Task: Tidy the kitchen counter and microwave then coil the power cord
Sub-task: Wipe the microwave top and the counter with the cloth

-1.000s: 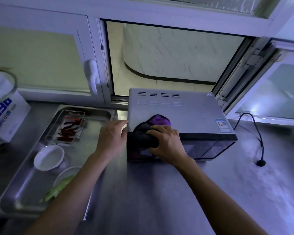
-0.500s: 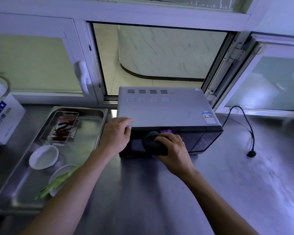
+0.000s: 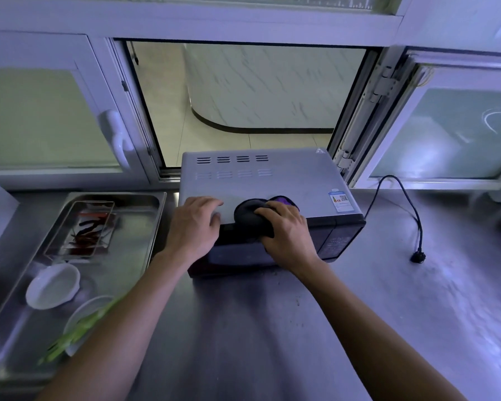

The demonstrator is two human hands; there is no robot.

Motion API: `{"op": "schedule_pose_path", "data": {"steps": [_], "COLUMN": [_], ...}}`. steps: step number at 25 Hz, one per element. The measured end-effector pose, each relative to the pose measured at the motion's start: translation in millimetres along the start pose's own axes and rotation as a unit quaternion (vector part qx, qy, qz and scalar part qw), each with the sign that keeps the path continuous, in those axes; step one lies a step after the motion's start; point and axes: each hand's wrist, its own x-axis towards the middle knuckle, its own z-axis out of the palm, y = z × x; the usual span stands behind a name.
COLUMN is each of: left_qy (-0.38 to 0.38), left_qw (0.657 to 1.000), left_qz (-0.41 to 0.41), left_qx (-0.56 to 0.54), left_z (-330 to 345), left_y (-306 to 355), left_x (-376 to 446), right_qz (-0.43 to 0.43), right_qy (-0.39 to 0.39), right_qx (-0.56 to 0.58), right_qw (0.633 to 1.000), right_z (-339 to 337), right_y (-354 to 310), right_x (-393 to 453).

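Head view, looking down over both forearms reaching forward across the steel bench (image 3: 272,342).

Left hand (image 3: 194,227) laid palm-down on the near left corner of the microwave (image 3: 272,183), fingers fairly straight and spread over the top edge, grip apart, nothing held. Wrist angled slightly inward, forearm running back toward the lower left.

Right hand (image 3: 287,230) curled over a dark cloth (image 3: 249,215) at the front top edge of the microwave, fingers bent down round the wad, grip clamped on it (a purple patch of the cloth peeks out just beyond the knuckles). Cloth draped partly on the top panel, partly over the door edge. Right forearm stretching back to the lower right.

Microwave standing on the bench in front of the open window (image 3: 258,96), door facing the person, sticker near its right top corner.

Power cord (image 3: 411,204) loose on the bench to the right of the microwave, uncoiled, plug (image 3: 418,257) lying flat and well apart from both hands.

Left of the microwave, metal tray (image 3: 145,227) holding a glass dish of red chillies (image 3: 83,230), a white bowl (image 3: 52,286) and a plate with green stalks (image 3: 81,325).
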Motion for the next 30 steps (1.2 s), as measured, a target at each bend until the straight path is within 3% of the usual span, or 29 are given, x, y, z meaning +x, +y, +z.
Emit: {"op": "schedule_pose_path", "data": {"steps": [6, 12, 30], "left_qy": [0.022, 0.046, -0.012], "left_qw": [0.999, 0.997, 0.995], "left_qz": [-0.026, -0.057, -0.092], "left_qx": [0.002, -0.001, -0.023], "left_z": [-6, -14, -8], "left_y": [-31, -71, -106], "left_x": [6, 0, 49], "right_qz": [-0.041, -0.069, 0.004], "right_qy": [-0.078, -0.095, -0.100], "right_qx": [0.003, 0.011, -0.002], "right_qw": [0.996, 0.993, 0.995], "right_z": [21, 50, 92], "right_y": [-21, -60, -90], "right_x": [39, 84, 215]}}
